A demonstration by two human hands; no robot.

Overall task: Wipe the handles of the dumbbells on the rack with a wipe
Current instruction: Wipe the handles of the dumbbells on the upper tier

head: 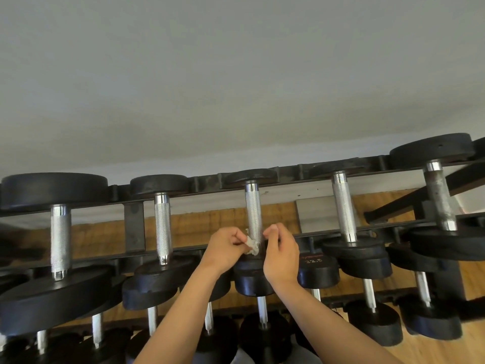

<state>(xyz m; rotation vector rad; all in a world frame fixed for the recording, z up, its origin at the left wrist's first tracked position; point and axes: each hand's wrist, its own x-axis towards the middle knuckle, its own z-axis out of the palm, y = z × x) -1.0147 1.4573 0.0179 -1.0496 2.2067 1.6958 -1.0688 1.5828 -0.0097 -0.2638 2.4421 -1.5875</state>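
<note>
Several black dumbbells with knurled chrome handles lie across the top rails of a black rack (288, 170). At the near end of the middle dumbbell's handle (253, 208), my left hand (225, 249) pinches a small crumpled white wipe (251, 244) against the metal. My right hand (280, 254) is on the handle's other side with its fingers curled by the wipe; whether it grips the wipe I cannot tell. Neighbouring handles (162, 227) (343, 206) stand untouched to either side.
A larger dumbbell (60, 232) is at the far left and a dull, worn handle (439, 195) at the far right. More dumbbells (316, 269) fill the lower tiers. A grey wall rises behind the rack, and a wooden floor (433, 350) lies below.
</note>
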